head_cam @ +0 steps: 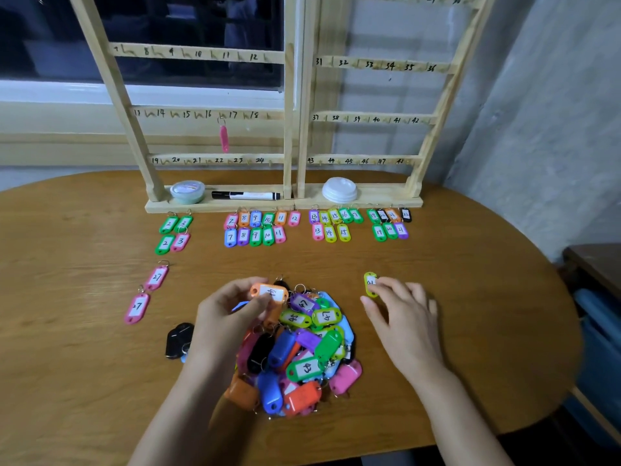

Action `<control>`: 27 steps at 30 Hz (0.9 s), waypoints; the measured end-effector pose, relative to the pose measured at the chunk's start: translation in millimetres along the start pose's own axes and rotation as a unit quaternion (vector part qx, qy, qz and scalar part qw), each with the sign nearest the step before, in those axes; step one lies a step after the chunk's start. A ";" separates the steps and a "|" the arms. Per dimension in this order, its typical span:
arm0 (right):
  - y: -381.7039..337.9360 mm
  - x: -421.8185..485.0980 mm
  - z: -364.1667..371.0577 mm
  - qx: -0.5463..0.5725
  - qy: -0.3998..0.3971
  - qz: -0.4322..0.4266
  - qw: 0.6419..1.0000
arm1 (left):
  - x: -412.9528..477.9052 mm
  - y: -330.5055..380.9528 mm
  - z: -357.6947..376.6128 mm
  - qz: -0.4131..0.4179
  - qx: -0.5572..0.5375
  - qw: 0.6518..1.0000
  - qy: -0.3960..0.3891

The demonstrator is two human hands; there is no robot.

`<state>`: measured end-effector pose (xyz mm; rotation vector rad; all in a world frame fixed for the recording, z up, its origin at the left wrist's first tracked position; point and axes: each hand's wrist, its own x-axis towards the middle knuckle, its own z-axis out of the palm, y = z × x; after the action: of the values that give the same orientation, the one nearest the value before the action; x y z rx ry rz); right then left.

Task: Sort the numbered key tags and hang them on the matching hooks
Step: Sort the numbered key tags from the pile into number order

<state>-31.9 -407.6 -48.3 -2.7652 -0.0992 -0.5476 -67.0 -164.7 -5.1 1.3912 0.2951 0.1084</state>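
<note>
The loose pile (302, 358) at lower centre sits under the left hand (232, 311), which pinches an orange tag (270, 292) crosswise, while the slack-fingered right hand (403, 314) touches a yellow-green tag (370, 284) lying lengthwise up-frame, nearer the right-hand hook rack (363, 201).
</note>
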 end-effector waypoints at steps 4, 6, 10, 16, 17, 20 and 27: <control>0.3 2.6 -1.6 -0.023 -0.037 0.028 0.999 | -4.4 -1.4 3.5 0.001 -0.024 1.000 0.002; 0.8 4.2 -1.7 -0.026 -0.058 0.034 0.997 | -6.7 -1.6 5.2 -0.002 -0.032 0.999 0.002; -3.5 5.7 -1.0 -0.040 -0.088 0.009 0.995 | -10.1 -0.6 8.5 -0.001 -0.061 0.998 0.001; -7.9 6.4 -6.3 0.026 -0.047 0.004 0.999 | -11.8 5.6 9.3 -0.011 -0.076 0.997 -0.011; -10.9 6.0 -8.7 0.061 -0.017 0.002 0.998 | -12.3 7.4 9.5 -0.013 -0.079 0.997 -0.014; -30.2 2.9 -17.0 0.201 0.039 -0.007 0.979 | -13.7 11.1 11.3 -0.018 -0.085 0.996 -0.019; -88.2 -9.3 -28.4 0.440 -0.054 0.000 0.896 | -18.8 5.7 16.9 -0.030 -0.058 0.998 -0.021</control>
<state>-62.0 -333.3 -0.9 -1.8981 -0.2927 -0.2443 -79.9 -184.4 5.7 1.2665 0.2912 0.0448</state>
